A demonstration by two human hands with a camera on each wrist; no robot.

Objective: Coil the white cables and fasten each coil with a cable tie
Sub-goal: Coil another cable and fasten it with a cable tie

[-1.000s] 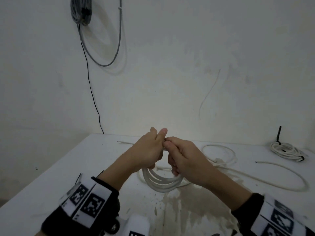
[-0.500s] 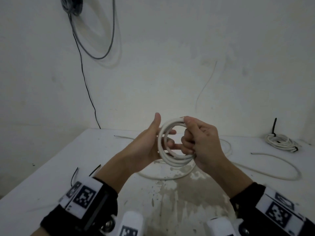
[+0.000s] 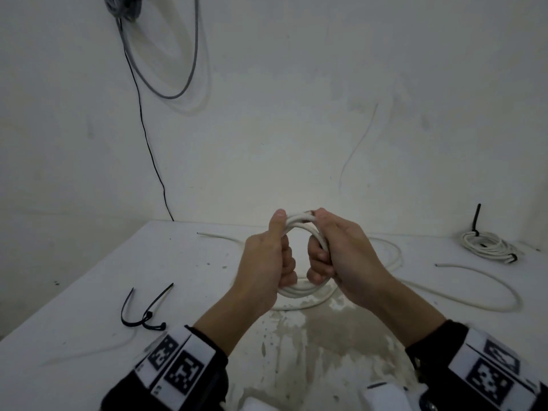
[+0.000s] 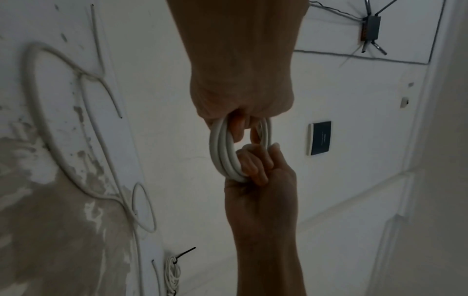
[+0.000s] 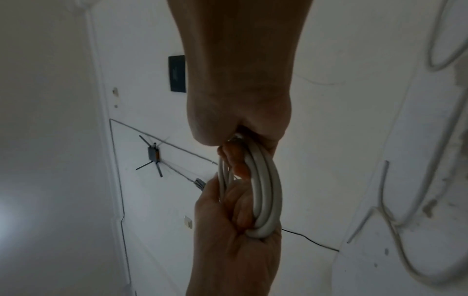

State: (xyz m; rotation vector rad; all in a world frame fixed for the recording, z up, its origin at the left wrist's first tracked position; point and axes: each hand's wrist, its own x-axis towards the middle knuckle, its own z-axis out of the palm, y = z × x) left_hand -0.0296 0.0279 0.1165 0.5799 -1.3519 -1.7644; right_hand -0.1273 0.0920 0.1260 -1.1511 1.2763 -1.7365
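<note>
Both hands, L [image 3: 267,256] & R [image 3: 344,256], grip coil [image 3: 299,290] upright; ties [image 3: 142,310] at 8 o'clock, nearer L.

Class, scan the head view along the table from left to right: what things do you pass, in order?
Black cable ties → left hand → held coil → right hand → loose cable → tied coil.
</note>
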